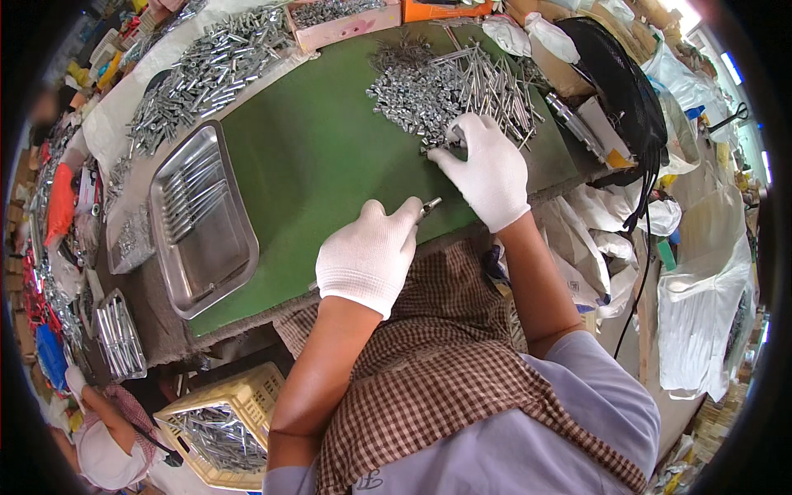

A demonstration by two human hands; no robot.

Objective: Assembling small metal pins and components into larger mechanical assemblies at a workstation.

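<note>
My left hand [369, 252], in a white knit glove, is closed around a slim metal rod [431, 205]. One end of the rod sticks out past the thumb and forefinger; most of its length is hidden by the glove. At the near edge of a heap of small silver metal fittings [417, 92], my right hand [488, 169], gloved too, has its thumb and forefinger apart. Thin metal pins [499, 91] lie in a pile just beyond it. Both hands are over a green work mat [305, 148].
Left on the mat, a steel tray [206, 285] holds a row of metal rods. Silver tubes [219, 70] are heaped farther back, near a pink box [346, 29]. Below the table edge stands a yellow crate [268, 388] of metal parts. Another person [115, 437] works at lower left.
</note>
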